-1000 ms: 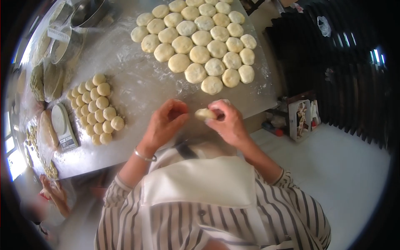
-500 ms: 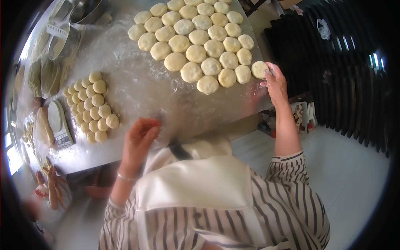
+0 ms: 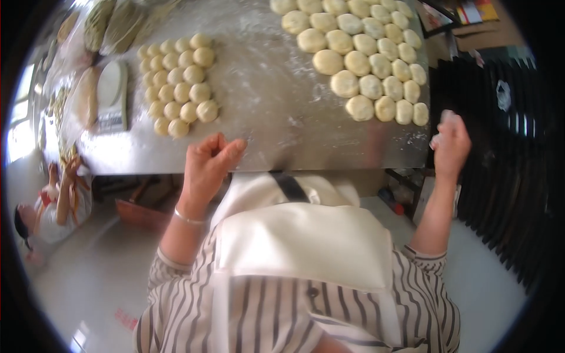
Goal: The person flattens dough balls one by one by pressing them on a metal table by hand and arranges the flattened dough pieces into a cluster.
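Observation:
Several flattened dough rounds lie in close rows on the metal table, reaching its right edge. Just right of that edge, my right hand hovers with fingers loosely bent and apart from the thumb. Flour whitens its slightly blurred fingertips, and no dough shows in it. My left hand is curled into a loose fist above the table's front edge, with nothing visible in it. Beyond it sits a block of small round dough balls, in rows and not touched by either hand.
A kitchen scale stands left of the balls, beside plastic-wrapped bundles. Dark ridged slats stand at the right. Another person is at the far left below the table. A reddish box sits underneath.
My right hand has let go of a dough round at the end of the front row and pulled off to the right. The view has shifted, and my left hand stays curled.

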`<act>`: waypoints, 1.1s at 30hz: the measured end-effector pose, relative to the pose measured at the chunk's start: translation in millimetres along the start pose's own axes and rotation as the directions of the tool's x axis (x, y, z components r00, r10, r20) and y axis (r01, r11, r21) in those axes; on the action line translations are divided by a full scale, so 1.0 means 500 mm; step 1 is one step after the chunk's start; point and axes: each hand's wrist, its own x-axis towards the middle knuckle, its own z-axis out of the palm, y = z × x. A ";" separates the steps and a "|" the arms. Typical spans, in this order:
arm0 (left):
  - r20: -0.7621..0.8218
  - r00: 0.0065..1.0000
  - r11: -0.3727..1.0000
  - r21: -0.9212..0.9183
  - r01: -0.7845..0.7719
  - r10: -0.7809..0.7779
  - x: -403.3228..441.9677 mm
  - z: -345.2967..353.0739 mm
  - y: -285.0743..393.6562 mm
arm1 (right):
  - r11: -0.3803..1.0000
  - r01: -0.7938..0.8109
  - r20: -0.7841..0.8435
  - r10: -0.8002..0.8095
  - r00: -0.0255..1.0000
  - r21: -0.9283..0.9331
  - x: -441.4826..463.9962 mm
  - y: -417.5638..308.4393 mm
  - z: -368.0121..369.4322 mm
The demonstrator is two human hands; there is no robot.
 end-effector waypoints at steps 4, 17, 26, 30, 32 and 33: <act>-0.007 0.966 0.958 -0.126 -0.258 0.259 0.018 -0.028 0.060 | 0.835 -0.040 0.338 -0.178 0.924 0.548 -0.028 -0.085 0.069; -0.112 0.583 0.594 0.174 -0.785 0.804 0.119 0.038 0.115 | 0.366 -0.616 0.709 -0.476 0.521 0.698 -0.167 -0.310 0.271; 0.174 0.920 0.866 0.313 -0.389 0.351 -0.011 -0.126 0.038 | 0.993 0.113 0.957 0.010 0.288 -0.044 -0.203 -0.241 0.272; 0.490 0.866 0.890 0.347 -0.295 0.096 -0.077 -0.109 0.009 | 0.879 0.442 0.982 0.187 0.024 -0.178 -0.247 -0.210 0.326; 0.531 0.843 0.910 0.298 -0.287 0.092 -0.087 -0.100 -0.004 | 0.943 0.257 0.977 0.207 0.047 -0.212 -0.262 -0.208 0.337; 0.547 0.832 0.921 0.274 -0.277 0.088 -0.091 -0.098 -0.004 | 0.962 0.161 0.975 0.217 0.052 -0.223 -0.267 -0.209 0.340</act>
